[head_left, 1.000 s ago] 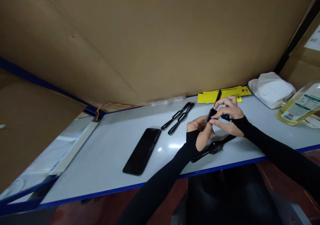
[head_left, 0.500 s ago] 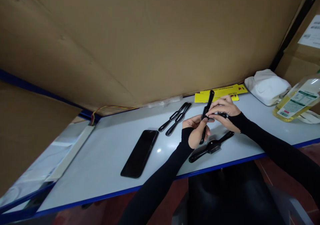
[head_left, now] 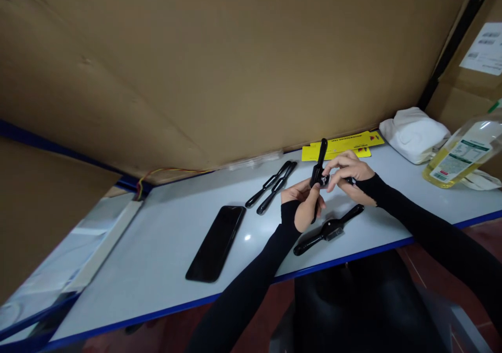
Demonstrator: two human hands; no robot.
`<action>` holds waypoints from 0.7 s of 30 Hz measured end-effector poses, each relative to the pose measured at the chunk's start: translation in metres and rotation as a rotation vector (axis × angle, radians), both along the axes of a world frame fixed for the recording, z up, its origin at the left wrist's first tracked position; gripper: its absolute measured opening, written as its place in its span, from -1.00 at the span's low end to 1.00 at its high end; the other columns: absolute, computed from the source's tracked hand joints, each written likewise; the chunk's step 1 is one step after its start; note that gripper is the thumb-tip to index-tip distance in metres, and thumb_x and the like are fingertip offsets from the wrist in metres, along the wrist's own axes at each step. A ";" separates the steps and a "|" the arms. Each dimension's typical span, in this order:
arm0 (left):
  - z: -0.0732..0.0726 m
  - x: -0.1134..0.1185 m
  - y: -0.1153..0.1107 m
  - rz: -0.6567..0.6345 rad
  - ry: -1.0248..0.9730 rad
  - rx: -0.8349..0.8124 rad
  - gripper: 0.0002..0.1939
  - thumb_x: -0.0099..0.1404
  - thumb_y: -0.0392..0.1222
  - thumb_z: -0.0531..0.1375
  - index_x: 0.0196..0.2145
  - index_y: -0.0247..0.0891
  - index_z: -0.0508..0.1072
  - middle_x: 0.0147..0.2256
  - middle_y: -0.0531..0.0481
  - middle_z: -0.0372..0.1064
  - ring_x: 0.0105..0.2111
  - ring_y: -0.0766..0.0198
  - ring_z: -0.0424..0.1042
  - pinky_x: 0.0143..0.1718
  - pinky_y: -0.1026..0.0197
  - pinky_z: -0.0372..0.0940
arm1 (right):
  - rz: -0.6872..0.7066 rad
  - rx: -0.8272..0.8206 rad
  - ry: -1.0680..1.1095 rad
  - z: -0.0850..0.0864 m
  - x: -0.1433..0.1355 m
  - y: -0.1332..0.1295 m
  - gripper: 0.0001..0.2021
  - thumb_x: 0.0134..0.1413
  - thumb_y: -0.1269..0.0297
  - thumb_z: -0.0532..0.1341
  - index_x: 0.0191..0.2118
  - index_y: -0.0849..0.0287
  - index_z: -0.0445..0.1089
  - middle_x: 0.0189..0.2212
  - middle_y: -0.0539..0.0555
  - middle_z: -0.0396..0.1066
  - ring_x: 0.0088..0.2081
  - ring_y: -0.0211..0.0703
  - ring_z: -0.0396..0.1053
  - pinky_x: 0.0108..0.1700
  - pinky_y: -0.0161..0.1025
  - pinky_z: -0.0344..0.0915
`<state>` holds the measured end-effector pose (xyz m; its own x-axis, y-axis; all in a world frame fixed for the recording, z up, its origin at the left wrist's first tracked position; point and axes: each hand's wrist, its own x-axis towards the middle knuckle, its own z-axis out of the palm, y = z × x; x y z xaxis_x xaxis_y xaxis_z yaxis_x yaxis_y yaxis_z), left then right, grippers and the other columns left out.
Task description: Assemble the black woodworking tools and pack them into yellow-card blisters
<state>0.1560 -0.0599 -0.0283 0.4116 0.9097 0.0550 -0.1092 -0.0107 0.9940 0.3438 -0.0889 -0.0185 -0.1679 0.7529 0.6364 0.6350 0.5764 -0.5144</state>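
Yellow cards (head_left: 345, 146): overlapping at the back of the surface (head_left: 149, 259), carrying dark lettering that is staying too small to read surely.
Bottle (head_left: 457, 164): standing tilted in view at the right, holding yellow liquid and showing a white and green label with a red patch; its words are not reading clearly.
Cardboard box (head_left: 455, 89): bearing a white sticker (head_left: 484, 48) with barcode-like bars, the print too fine to make out.
Left hand (head_left: 303, 205): closing around the lower part of a black two-handled tool (head_left: 317, 173), the thumb pressing near its middle.
Right hand (head_left: 349, 173): curving its fingers loosely beside a shiny metal part (head_left: 323, 180) at the tool's middle; whether the fingertips are pinching it, I cannot tell.
Held tool's place: sitting above the surface, one handle pointing up toward the yellow cards.
Second black tool (head_left: 329, 229): lying near the front edge.
Slim black tools (head_left: 276, 187): lying side by side, with a phone (head_left: 215, 243) resting nearby.
Against half a second ago: the right fingers are sitting farther off the tool's middle, leaving the metal part showing; the phone and loose tools are keeping their places.
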 end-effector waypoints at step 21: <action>-0.002 -0.003 0.010 -0.026 0.119 -0.049 -0.59 0.33 0.09 0.26 -0.24 -0.35 0.69 -0.64 -0.01 0.38 -0.76 0.34 0.22 -0.70 0.26 0.09 | 0.096 -0.476 1.106 -0.012 -0.012 0.021 -0.69 0.02 0.13 0.51 -0.27 0.13 0.41 -0.39 0.04 0.45 -0.45 -0.23 0.30 -0.39 -0.20 0.38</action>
<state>0.1529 -0.0496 -0.0308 0.4364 0.8989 -0.0394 0.0096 0.0391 0.9992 0.3314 -0.0679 -0.0302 0.2244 0.9653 0.1336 -0.3178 0.2021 -0.9264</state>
